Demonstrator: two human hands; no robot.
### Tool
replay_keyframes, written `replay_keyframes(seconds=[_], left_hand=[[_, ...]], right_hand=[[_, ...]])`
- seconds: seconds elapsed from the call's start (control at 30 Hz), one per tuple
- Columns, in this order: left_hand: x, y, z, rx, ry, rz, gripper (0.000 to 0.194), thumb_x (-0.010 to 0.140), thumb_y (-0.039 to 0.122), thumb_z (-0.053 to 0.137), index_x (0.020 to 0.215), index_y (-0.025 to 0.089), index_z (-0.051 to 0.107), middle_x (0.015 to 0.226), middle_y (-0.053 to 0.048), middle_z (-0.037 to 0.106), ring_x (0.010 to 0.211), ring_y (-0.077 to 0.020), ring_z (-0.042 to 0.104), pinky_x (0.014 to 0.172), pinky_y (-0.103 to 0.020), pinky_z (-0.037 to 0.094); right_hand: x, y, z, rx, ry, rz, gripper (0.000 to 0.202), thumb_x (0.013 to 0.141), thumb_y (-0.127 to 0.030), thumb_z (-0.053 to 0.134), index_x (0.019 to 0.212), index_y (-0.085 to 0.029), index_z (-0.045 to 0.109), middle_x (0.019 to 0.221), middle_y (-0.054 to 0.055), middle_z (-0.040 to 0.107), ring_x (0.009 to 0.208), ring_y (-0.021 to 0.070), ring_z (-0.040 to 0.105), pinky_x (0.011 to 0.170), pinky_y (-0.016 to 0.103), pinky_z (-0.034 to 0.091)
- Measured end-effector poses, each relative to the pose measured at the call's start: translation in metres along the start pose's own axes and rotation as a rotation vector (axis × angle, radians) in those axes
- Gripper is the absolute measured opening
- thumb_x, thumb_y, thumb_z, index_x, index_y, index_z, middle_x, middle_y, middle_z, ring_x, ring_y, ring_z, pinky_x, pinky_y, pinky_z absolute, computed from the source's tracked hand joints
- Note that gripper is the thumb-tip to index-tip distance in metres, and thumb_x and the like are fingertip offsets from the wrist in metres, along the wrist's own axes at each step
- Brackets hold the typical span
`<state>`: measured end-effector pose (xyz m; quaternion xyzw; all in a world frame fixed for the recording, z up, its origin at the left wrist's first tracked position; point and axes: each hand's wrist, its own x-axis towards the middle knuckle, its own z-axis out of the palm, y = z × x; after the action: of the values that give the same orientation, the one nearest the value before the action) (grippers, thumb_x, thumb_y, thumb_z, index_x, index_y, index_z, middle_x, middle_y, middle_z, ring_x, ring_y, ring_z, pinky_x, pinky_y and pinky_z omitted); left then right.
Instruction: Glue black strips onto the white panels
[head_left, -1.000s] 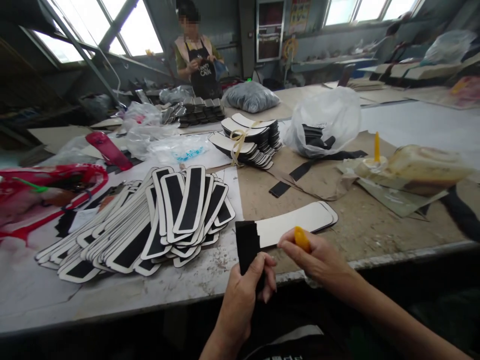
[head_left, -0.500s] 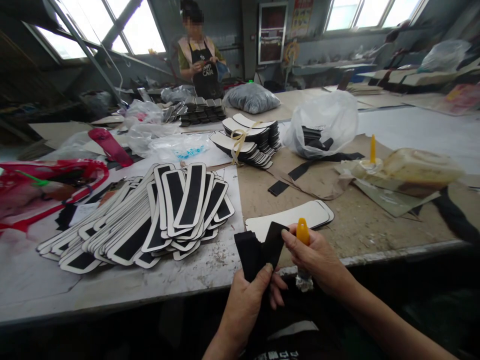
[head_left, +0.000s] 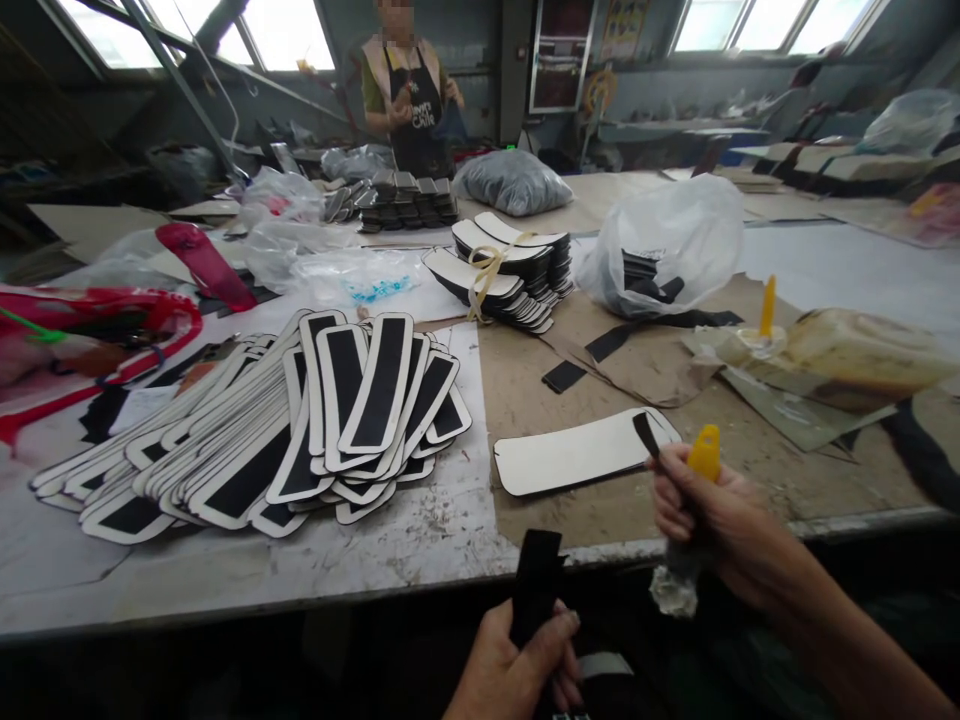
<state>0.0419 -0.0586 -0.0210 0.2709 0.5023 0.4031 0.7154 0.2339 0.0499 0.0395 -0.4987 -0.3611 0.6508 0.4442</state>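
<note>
My left hand, below the table's front edge, is closed around a small stack of black strips. My right hand pinches a single black strip between thumb and fingers. The same hand also grips a yellow-handled brush, whose end hangs down crusted with whitish glue. Behind my hands, on brown board, lies a white curved panel with another partly under it. The single strip overlaps the panel's right end in the view; whether it touches cannot be told.
To the left spreads a pile of white panels bearing black strips. Farther back are banded panel stacks and a plastic bag of black pieces. A yellowish glue container lies at right. A person stands across the table.
My right hand has moved right, drawing one black strip away from the stack. My left hand has dropped lower with the remaining strips. The camera view has shifted slightly.
</note>
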Motion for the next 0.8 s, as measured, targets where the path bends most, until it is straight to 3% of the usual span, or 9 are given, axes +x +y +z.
replay_keyframes(seconds=[0.07, 0.13, 0.2, 0.37, 0.5, 0.8], left_hand=[[0.003, 0.013, -0.014, -0.006, 0.174, 0.023, 0.042, 0.067, 0.052, 0.069, 0.076, 0.012, 0.060, 0.046, 0.001, 0.052, 0.040, -0.0102, 0.045, 0.043, -0.021, 0.034], [0.011, 0.031, -0.023, -0.012, 0.346, 0.083, 0.039, 0.068, 0.048, 0.070, 0.081, 0.012, 0.059, 0.048, 0.004, 0.051, 0.043, -0.0086, 0.043, 0.045, -0.020, 0.033], [0.025, 0.048, -0.029, -0.020, 0.426, 0.138, 0.038, 0.070, 0.046, 0.069, 0.085, 0.013, 0.057, 0.054, 0.003, 0.053, 0.047, -0.0085, 0.044, 0.046, -0.020, 0.033], [0.059, 0.067, -0.032, 0.052, 0.418, 0.213, 0.038, 0.075, 0.046, 0.064, 0.089, 0.013, 0.055, 0.063, 0.000, 0.056, 0.050, -0.0096, 0.045, 0.045, -0.021, 0.033], [0.070, 0.069, -0.034, 0.146, 0.399, 0.198, 0.038, 0.076, 0.049, 0.061, 0.089, 0.014, 0.056, 0.056, 0.001, 0.054, 0.050, -0.0106, 0.045, 0.048, -0.021, 0.034], [0.075, 0.073, -0.033, 0.180, 0.421, 0.130, 0.032, 0.073, 0.042, 0.065, 0.085, 0.015, 0.054, 0.047, 0.004, 0.050, 0.046, -0.0088, 0.040, 0.047, -0.019, 0.032]], right_hand=[[0.012, -0.015, -0.006, -0.254, -0.048, -0.031, 0.030, 0.076, -0.048, 0.064, 0.076, -0.021, 0.051, 0.051, -0.007, 0.036, 0.039, 0.0067, 0.030, 0.036, 0.018, 0.025], [0.025, -0.029, -0.003, -0.591, -0.169, -0.117, 0.031, 0.077, -0.049, 0.061, 0.071, -0.019, 0.055, 0.053, -0.005, 0.042, 0.044, 0.0084, 0.035, 0.040, 0.020, 0.028], [0.041, -0.038, 0.009, -0.848, -0.329, -0.206, 0.031, 0.079, -0.046, 0.059, 0.065, -0.018, 0.055, 0.058, -0.003, 0.046, 0.051, 0.0102, 0.039, 0.046, 0.022, 0.031], [0.080, -0.037, 0.048, -1.106, -0.562, -0.247, 0.028, 0.083, -0.039, 0.051, 0.063, -0.019, 0.052, 0.055, -0.005, 0.044, 0.052, 0.0109, 0.038, 0.049, 0.023, 0.028], [0.101, -0.025, 0.061, -1.174, -0.660, -0.208, 0.027, 0.083, -0.037, 0.049, 0.067, -0.017, 0.056, 0.056, -0.004, 0.048, 0.054, 0.0116, 0.043, 0.051, 0.022, 0.029], [0.112, -0.009, 0.067, -1.345, -0.643, -0.134, 0.025, 0.086, -0.037, 0.048, 0.082, -0.017, 0.063, 0.077, 0.005, 0.066, 0.071, 0.0175, 0.058, 0.061, 0.022, 0.038]])
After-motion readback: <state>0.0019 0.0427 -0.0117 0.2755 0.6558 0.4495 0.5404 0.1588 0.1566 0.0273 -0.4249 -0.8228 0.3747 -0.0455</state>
